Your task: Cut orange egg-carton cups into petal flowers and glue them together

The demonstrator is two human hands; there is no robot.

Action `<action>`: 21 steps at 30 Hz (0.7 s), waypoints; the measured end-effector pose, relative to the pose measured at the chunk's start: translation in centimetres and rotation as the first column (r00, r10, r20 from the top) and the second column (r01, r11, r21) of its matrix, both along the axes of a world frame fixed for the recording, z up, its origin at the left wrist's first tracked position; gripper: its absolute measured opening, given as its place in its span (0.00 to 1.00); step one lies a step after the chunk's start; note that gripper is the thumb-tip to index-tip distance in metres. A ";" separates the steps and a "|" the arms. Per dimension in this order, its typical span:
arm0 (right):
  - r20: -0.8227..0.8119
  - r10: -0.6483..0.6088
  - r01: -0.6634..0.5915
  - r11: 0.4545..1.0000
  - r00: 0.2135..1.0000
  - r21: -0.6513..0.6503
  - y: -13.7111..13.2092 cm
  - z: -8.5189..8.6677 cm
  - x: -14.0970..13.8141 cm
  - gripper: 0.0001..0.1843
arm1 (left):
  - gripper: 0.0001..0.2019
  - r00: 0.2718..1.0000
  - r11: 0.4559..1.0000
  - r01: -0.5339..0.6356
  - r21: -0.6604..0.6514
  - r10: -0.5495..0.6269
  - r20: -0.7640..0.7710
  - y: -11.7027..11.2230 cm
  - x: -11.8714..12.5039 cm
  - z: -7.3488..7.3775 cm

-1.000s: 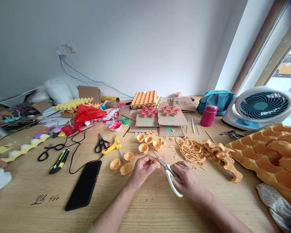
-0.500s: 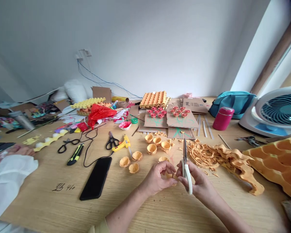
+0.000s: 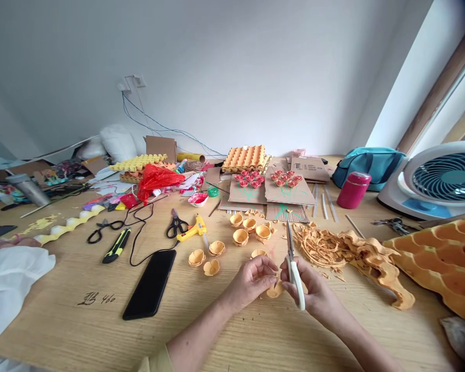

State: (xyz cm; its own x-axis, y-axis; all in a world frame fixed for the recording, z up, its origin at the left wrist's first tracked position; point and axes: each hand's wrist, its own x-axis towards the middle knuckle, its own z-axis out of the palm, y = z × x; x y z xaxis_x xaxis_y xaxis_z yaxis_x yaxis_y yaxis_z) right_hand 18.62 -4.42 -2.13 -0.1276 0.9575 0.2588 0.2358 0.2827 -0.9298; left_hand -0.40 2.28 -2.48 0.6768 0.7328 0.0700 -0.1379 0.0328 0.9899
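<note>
My left hand (image 3: 251,281) is closed in a pinch on a small orange egg-carton cup (image 3: 274,290) just above the wooden table (image 3: 232,336). My right hand (image 3: 313,294) grips white-handled scissors (image 3: 293,266), blades pointing up and away. The two hands almost touch over the cup. Several trimmed orange cups (image 3: 249,231) and three petal-cut ones (image 3: 206,257) lie just beyond my hands. A heap of orange cuttings (image 3: 325,248) sits to the right.
A black phone (image 3: 150,283), yellow glue gun (image 3: 191,230), black scissors (image 3: 176,225) and a utility knife (image 3: 117,245) lie left. An orange egg tray (image 3: 442,263), fan (image 3: 437,181), pink bottle (image 3: 353,190) and teal bag (image 3: 366,165) are right. Another person's white sleeve (image 3: 11,284) is far left.
The scissors swung from lying flat and pointing left to standing upright. The cup dropped a little lower in my left hand. The view shifted left, revealing the white sleeve.
</note>
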 end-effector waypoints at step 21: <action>-0.116 -0.094 0.101 0.994 0.989 0.051 0.2 -0.6 -0.9 0.12 | 0.26 0.991 0.971 0.026 -0.238 0.006 0.134 -1.5 0.9 0.7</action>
